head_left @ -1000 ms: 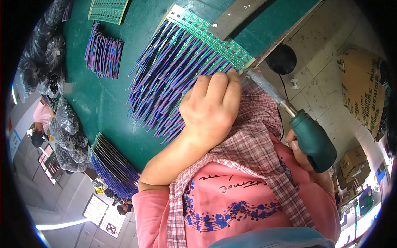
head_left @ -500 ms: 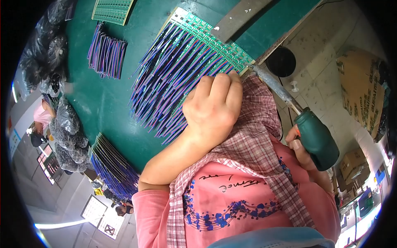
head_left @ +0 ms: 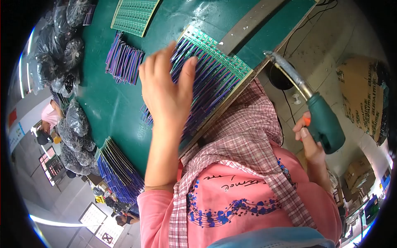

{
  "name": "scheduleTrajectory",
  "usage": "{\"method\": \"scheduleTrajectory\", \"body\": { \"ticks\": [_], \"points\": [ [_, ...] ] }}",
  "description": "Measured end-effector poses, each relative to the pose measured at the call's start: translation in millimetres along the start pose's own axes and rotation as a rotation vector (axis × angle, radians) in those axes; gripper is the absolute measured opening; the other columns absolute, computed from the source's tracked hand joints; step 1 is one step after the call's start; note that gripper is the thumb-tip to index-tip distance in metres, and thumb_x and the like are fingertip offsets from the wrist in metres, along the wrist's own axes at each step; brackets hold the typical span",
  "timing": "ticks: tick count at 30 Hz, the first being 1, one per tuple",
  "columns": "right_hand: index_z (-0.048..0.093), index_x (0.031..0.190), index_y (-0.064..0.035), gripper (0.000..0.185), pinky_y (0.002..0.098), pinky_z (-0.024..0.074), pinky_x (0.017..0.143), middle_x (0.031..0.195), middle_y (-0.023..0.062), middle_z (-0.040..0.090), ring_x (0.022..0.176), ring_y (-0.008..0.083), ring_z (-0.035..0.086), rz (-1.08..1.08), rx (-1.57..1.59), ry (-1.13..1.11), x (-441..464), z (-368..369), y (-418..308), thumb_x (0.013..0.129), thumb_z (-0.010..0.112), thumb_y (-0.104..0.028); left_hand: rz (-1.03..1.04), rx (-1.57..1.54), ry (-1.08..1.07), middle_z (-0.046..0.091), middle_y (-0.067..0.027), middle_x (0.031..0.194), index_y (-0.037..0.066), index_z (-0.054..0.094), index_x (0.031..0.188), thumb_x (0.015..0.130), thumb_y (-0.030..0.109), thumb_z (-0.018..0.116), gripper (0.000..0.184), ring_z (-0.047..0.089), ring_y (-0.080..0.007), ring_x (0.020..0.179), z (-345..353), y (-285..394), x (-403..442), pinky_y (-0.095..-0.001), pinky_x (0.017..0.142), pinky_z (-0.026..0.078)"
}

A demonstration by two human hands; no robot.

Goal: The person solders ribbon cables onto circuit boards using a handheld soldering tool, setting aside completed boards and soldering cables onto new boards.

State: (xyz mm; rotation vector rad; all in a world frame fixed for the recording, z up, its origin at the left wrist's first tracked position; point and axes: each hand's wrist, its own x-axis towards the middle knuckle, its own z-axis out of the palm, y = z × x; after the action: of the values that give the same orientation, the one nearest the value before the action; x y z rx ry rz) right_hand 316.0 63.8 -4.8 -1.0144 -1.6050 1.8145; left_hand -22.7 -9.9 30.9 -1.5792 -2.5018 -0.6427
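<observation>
My left hand (head_left: 167,93) hovers over the left part of the wires, fingers spread and holding nothing. Beneath it lies a green circuit board panel (head_left: 221,53) with many blue, purple and pink wires (head_left: 202,91) fanning from it toward me. A flat dark metal bar (head_left: 248,27) lies across the table against the panel's far edge. My right hand (head_left: 308,134) is closed around a green-handled soldering gun (head_left: 326,124), mostly hidden behind the handle. The gun's metal tip points up and left, just off the table edge and apart from the panel.
A loose wire bundle (head_left: 124,60) and another green panel (head_left: 134,16) lie at the far left of the green table (head_left: 120,111). Black plastic bags (head_left: 72,124) line its left side, near a stack of wired boards (head_left: 120,171). A cardboard box (head_left: 359,95) stands right; another person (head_left: 51,115) works beyond.
My left hand has left the panel's near right end and moved left over the wires, its fingers opening. The soldering gun's tip has come away from the panel's right corner.
</observation>
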Motion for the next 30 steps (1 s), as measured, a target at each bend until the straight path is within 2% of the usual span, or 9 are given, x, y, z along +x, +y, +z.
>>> {"method": "scheduleTrajectory", "body": {
  "ticks": [4, 7, 13, 17, 18, 21, 24, 27, 30],
  "points": [
    [0.055, 0.137, 0.0017, 0.040, 0.0265, 0.0492, 0.067, 0.092, 0.0088, 0.068, 0.074, 0.0095, 0.057, -0.025, 0.055, 0.006, 6, -2, 9, 0.098, 0.059, 0.004, -0.016, 0.092, -0.257, 0.038, -0.0283, 0.161, 0.004, 0.042, 0.157, 0.075, 0.074, 0.073, 0.111, 0.035, -0.0481, 0.148, 26, -3, -24, -0.0656, 0.117, 0.029],
    [0.055, 0.136, 0.0014, 0.040, 0.0259, 0.0491, 0.066, 0.091, 0.0094, 0.068, 0.073, 0.0092, 0.057, 0.002, 0.115, 0.036, 9, 9, 7, 0.097, 0.059, 0.004, -0.003, 0.258, -0.270, 0.029, -0.0251, 0.167, 0.013, 0.043, 0.159, 0.088, 0.070, 0.065, 0.093, 0.025, -0.0451, 0.155, 43, 2, -53, -0.0665, 0.121, 0.020],
    [0.053, 0.133, 0.0013, 0.037, 0.0261, 0.0497, 0.065, 0.090, 0.0121, 0.067, 0.070, 0.0108, 0.058, -0.052, 0.214, 0.001, 25, 30, 13, 0.096, 0.058, 0.003, -0.004, 0.213, -0.262, 0.030, -0.0237, 0.167, 0.013, 0.042, 0.160, 0.093, 0.062, 0.063, 0.085, 0.027, -0.0431, 0.155, 43, -11, -65, -0.0646, 0.122, 0.019],
    [0.052, 0.133, 0.0004, 0.035, 0.0279, 0.0494, 0.063, 0.088, 0.0120, 0.067, 0.068, 0.0120, 0.058, -0.117, 0.334, 0.049, 40, 30, 12, 0.098, 0.056, -0.002, 0.000, 0.191, -0.257, 0.052, -0.0199, 0.153, 0.008, 0.059, 0.146, 0.092, 0.056, 0.068, 0.073, 0.042, -0.0404, 0.145, 18, -8, -42, -0.0584, 0.117, 0.030],
    [0.051, 0.133, 0.0002, 0.035, 0.0281, 0.0493, 0.063, 0.087, 0.0120, 0.066, 0.068, 0.0121, 0.058, -0.123, 0.340, 0.054, 41, 27, 14, 0.098, 0.056, -0.002, 0.067, 0.128, -0.069, 0.062, -0.0160, 0.140, 0.005, 0.066, 0.135, 0.088, 0.052, 0.074, 0.066, 0.050, -0.0382, 0.135, 12, 4, -26, -0.0532, 0.110, 0.037],
    [0.050, 0.133, 0.0001, 0.036, 0.0285, 0.0491, 0.062, 0.085, 0.0115, 0.066, 0.066, 0.0132, 0.057, -0.144, 0.331, 0.054, 46, 26, 12, 0.098, 0.057, -0.003, 0.148, 0.044, -0.018, 0.066, -0.0136, 0.120, 0.004, 0.069, 0.124, 0.081, 0.047, 0.082, 0.061, 0.057, -0.0361, 0.117, 31, 30, 15, -0.0468, 0.095, 0.046],
    [0.050, 0.133, 0.0001, 0.037, 0.0289, 0.0483, 0.060, 0.085, 0.0108, 0.065, 0.066, 0.0138, 0.057, -0.167, 0.316, 0.058, 42, 29, 5, 0.097, 0.058, -0.004, 0.144, -0.076, -0.166, 0.063, -0.0139, 0.104, 0.003, 0.069, 0.109, 0.079, 0.025, 0.084, 0.040, 0.059, -0.0349, 0.105, 75, 26, 31, -0.0442, 0.089, 0.049],
    [0.050, 0.134, -0.0003, 0.038, 0.0292, 0.0479, 0.060, 0.086, 0.0111, 0.065, 0.067, 0.0138, 0.057, -0.176, 0.333, 0.089, 39, 23, 11, 0.097, 0.058, -0.004, 0.173, -0.099, -0.082, 0.063, -0.0142, 0.103, 0.005, 0.070, 0.108, 0.078, 0.020, 0.084, 0.037, 0.058, -0.0352, 0.104, 89, 21, 45, -0.0446, 0.089, 0.050],
    [0.049, 0.134, -0.0004, 0.038, 0.0294, 0.0476, 0.059, 0.087, 0.0111, 0.065, 0.067, 0.0138, 0.056, -0.187, 0.360, 0.111, 43, 24, 10, 0.097, 0.059, -0.005, 0.122, -0.079, 0.032, 0.063, -0.0159, 0.114, 0.005, 0.066, 0.125, 0.079, 0.028, 0.084, 0.054, 0.058, -0.0361, 0.112, 99, 23, 53, -0.0472, 0.095, 0.048]
  ]
}}
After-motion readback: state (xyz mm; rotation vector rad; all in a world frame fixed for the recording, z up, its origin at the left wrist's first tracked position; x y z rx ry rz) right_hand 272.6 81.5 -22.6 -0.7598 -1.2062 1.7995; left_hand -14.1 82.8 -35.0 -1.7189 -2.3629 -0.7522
